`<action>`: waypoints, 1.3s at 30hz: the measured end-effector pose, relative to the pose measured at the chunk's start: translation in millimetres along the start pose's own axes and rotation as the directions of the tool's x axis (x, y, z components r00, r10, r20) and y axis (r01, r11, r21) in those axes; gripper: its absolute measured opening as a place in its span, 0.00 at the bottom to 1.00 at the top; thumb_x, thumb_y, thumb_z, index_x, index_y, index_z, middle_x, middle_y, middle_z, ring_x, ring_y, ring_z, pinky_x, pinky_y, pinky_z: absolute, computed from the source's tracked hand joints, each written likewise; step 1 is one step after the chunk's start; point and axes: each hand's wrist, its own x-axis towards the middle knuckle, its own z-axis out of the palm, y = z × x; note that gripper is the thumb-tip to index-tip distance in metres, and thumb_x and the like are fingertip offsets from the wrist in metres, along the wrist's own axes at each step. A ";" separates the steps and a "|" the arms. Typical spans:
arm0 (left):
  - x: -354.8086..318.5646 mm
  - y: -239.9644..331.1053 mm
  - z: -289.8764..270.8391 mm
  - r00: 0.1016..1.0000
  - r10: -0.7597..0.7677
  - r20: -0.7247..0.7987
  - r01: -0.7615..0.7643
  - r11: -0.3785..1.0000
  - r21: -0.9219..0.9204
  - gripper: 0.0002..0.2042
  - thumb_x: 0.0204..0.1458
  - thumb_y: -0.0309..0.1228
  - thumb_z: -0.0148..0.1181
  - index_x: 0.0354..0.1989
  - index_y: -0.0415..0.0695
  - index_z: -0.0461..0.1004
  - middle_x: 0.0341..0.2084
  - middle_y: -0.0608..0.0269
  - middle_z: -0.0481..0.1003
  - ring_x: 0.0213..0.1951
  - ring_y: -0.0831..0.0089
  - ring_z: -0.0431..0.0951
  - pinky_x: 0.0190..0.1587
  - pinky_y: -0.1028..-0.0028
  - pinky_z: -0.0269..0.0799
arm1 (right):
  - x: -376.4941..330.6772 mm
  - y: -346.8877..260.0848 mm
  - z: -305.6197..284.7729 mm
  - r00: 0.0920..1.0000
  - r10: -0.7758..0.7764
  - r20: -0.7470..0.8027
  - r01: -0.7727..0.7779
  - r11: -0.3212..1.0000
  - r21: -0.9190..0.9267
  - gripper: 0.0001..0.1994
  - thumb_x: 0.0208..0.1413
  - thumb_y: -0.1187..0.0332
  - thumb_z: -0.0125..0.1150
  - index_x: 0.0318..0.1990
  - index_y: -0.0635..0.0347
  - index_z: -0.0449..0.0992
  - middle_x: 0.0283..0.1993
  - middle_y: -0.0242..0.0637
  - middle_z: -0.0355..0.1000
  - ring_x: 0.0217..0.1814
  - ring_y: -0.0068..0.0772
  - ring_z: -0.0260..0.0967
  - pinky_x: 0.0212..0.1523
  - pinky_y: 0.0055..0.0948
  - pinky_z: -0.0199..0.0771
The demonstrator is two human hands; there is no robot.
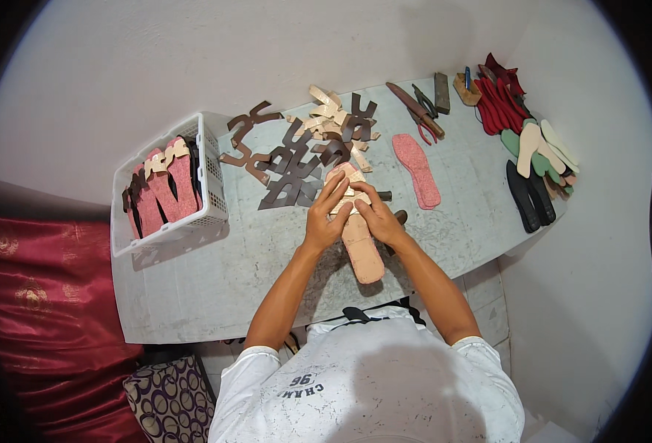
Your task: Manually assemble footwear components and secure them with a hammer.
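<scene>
Near the middle of the table lies a sandal sole (363, 255), tan on top with pinkish edges and its heel end toward me. A cream strap (350, 198) crosses its front part, largely covered by my fingers. My left hand (327, 215) grips the sole and strap from the left side, fingers reaching over the front. From the right, my right hand (379, 215) presses on the same strap, its thumb close to the left one. A dark-ended tool (385, 196), perhaps a hammer, lies partly hidden under my right hand. Dark brown cut straps (294, 164) lie just beyond my left hand.
A white plastic basket (211, 166) of pink soles with straps stands left. More cream straps (326, 111) lie at the back. Pink soles (417, 171), a knife (407, 102) and pliers (423, 122) lie right of centre. Black soles (529, 196) and coloured soles (536, 151) sit far right.
</scene>
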 end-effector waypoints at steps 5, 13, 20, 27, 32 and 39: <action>1.9 -1.7 -6.3 1.000 0.000 0.011 0.000 0.999 0.036 0.24 0.49 0.26 0.60 0.58 0.42 0.70 0.60 0.54 0.66 0.62 0.57 0.66 0.59 0.67 0.63 | 3.3 -25.6 -7.9 0.983 0.170 0.072 -0.161 0.980 -0.117 0.22 0.64 0.61 0.44 0.64 0.51 0.54 0.59 0.55 0.64 0.59 0.53 0.66 0.57 0.40 0.63; 0.8 -2.7 -0.9 1.000 -0.017 -0.015 0.017 0.999 -0.032 0.23 0.49 0.25 0.60 0.56 0.38 0.71 0.60 0.51 0.66 0.62 0.57 0.66 0.61 0.66 0.61 | -3.0 -15.5 0.1 0.998 -0.067 -0.010 0.063 0.971 -0.230 0.24 0.62 0.65 0.46 0.65 0.54 0.53 0.61 0.53 0.63 0.61 0.55 0.64 0.58 0.40 0.62; 2.4 1.1 5.7 1.000 -0.026 -0.006 0.025 0.998 -0.060 0.22 0.49 0.25 0.58 0.56 0.36 0.71 0.60 0.48 0.65 0.64 0.56 0.62 0.64 0.64 0.55 | -5.1 -19.1 -6.5 0.999 -0.047 -0.003 0.044 0.968 -0.248 0.24 0.61 0.66 0.47 0.64 0.58 0.54 0.62 0.53 0.62 0.62 0.52 0.63 0.60 0.40 0.62; 3.3 5.7 6.1 1.000 0.001 -0.028 0.002 0.995 0.102 0.22 0.47 0.22 0.57 0.54 0.36 0.72 0.58 0.43 0.66 0.62 0.52 0.65 0.62 0.62 0.59 | -9.3 -28.1 -47.0 0.988 -0.056 0.144 0.101 0.941 -0.324 0.25 0.61 0.62 0.51 0.64 0.55 0.59 0.58 0.51 0.66 0.57 0.50 0.68 0.57 0.39 0.65; 8.3 8.8 7.1 1.000 -0.007 0.003 0.007 0.991 0.134 0.21 0.47 0.22 0.56 0.53 0.34 0.72 0.58 0.43 0.66 0.62 0.52 0.65 0.62 0.62 0.59 | -26.3 31.7 -152.3 0.948 0.071 -0.309 -0.123 0.981 -0.151 0.17 0.57 0.69 0.56 0.54 0.60 0.71 0.44 0.37 0.74 0.45 0.26 0.71 0.45 0.29 0.72; 4.8 1.1 7.2 0.999 0.006 0.044 -0.016 0.975 0.220 0.21 0.51 0.25 0.52 0.55 0.32 0.70 0.59 0.40 0.65 0.62 0.48 0.63 0.64 0.59 0.53 | -112.0 89.6 -386.2 0.485 -0.267 -0.833 -0.601 0.590 -0.539 0.06 0.50 0.73 0.56 0.35 0.60 0.78 0.34 0.42 0.75 0.40 0.42 0.73 0.43 0.34 0.72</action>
